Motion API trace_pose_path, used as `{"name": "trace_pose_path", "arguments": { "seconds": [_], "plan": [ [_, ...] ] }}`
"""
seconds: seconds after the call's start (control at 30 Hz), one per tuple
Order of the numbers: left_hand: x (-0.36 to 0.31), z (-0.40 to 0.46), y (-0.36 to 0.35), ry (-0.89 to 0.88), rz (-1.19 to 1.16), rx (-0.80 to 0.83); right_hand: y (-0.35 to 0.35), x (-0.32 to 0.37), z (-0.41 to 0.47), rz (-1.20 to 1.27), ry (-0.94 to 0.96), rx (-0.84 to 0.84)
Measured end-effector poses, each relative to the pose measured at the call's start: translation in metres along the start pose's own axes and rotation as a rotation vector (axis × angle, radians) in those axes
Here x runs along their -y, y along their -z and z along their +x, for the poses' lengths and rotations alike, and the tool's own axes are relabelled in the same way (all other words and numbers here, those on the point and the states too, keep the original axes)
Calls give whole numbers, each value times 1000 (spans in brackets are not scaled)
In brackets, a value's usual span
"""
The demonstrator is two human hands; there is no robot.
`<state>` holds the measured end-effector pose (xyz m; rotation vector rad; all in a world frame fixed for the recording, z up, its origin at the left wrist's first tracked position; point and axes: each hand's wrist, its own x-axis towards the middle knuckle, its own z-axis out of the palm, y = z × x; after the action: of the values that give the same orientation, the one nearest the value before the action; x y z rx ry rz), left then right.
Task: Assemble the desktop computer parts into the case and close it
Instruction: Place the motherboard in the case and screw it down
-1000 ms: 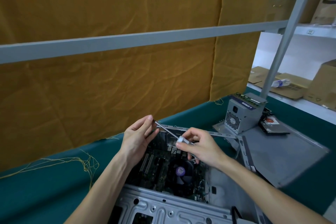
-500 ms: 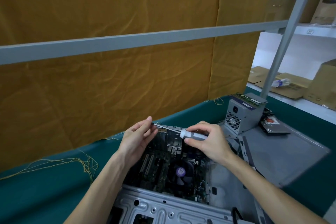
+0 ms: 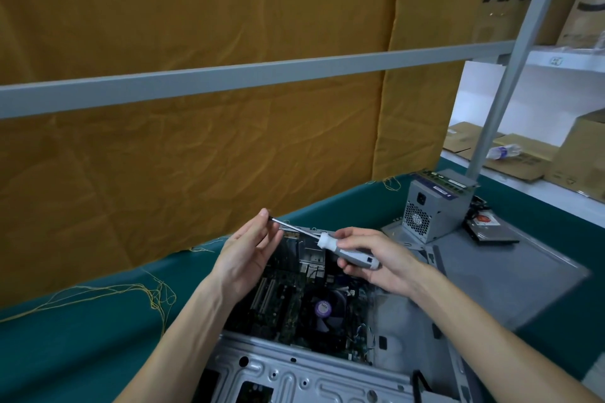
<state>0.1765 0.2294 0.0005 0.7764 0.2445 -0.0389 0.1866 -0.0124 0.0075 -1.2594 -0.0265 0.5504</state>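
The right hand point(image 3: 376, 258) is gripping the handle of a screwdriver point(image 3: 330, 244), and the left hand point(image 3: 244, 258) is pinching its tip. The open computer case point(image 3: 294, 366) is lying just under both hands on the green tabletop point(image 3: 82, 347). A power supply point(image 3: 435, 206) is sitting beyond the right hand, with a yellow cloth point(image 3: 196, 141) hanging behind.

A workshop or storeroom set up for assembling computers. An opened computer case point(image 3: 327, 366) lies on a table point(image 3: 82, 337) covered in green cloth, with a loose power supply point(image 3: 432, 209) beyond the case to its right. Behind the case hangs a mustard cloth backdrop point(image 3: 196, 157) on a grey metal frame point(image 3: 262, 73). Right of the power supply, shelves point(image 3: 563, 59) carry cardboard boxes point(image 3: 579, 147).
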Motion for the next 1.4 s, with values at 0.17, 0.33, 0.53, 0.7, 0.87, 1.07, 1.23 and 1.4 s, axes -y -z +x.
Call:
{"name": "trace_pose_path", "arguments": {
  "seconds": [0.17,0.33,0.53,0.7,0.87,1.07,1.23,1.4],
  "plan": [
    [-9,3,9,-40,141,39,-1,7,-1,117,148,-91],
    [-19,2,22,-18,512,159,8,26,1,-4,238,-212],
    [-15,2,23,-144,970,320,10,59,8,-366,244,-240],
    [7,19,15,-339,1710,352,-9,64,17,-691,351,-219],
    [21,37,13,-72,1878,367,-40,36,30,-1079,505,-269],
    [40,51,17,146,1905,308,-58,5,51,-1387,558,-203],
    [47,54,20,207,1876,292,-57,-2,61,-1435,552,-183],
    [50,52,21,225,1855,275,-57,-3,69,-1467,523,-142]
  ]
}}
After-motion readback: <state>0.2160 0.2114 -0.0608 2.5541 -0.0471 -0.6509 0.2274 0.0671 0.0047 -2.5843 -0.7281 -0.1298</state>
